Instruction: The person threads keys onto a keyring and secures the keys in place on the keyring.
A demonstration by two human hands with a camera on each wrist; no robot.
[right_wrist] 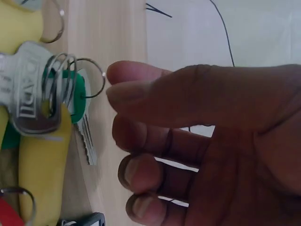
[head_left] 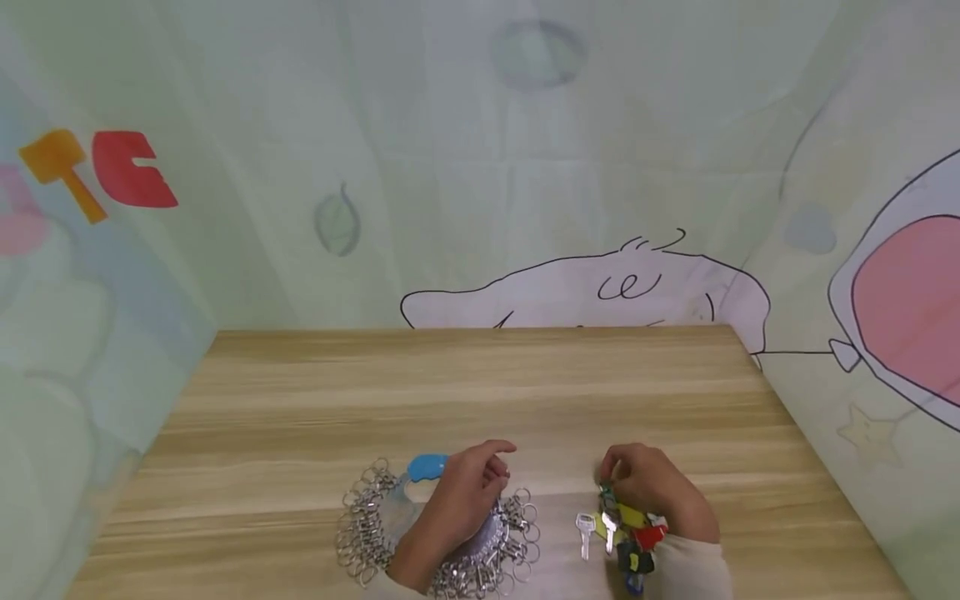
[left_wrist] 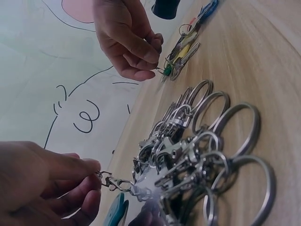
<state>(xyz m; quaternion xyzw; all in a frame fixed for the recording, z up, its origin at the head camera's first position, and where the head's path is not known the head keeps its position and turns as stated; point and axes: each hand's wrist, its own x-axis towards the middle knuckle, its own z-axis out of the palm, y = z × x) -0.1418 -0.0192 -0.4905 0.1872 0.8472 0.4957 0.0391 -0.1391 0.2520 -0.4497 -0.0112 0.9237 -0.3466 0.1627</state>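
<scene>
My left hand (head_left: pixel 468 492) pinches the small end of a metal snap hook clasp (left_wrist: pixel 117 183) between thumb and index finger. The clasp reaches to a round bunch of many such clasps with split rings (head_left: pixel 367 521), set around a pale, clear-looking centre. My right hand (head_left: pixel 645 477) is beside a pile of keys, its thumb and index tips close together. Just off those tips stands the thin ring (right_wrist: pixel 101 75) of a green-headed key (right_wrist: pixel 80 96); its near edge shows whole. Also in the pile are a yellow key cover (right_wrist: pixel 44 174) and a silver key (head_left: pixel 585 533).
A blue-handled object (head_left: pixel 427 467) lies at the back of the clasp bunch. Red (head_left: pixel 649 535) and black (head_left: pixel 636 558) key covers sit near the right sleeve. The wooden table (head_left: pixel 450 375) meets a printed cloth wall (head_left: pixel 420 167) behind and at both sides.
</scene>
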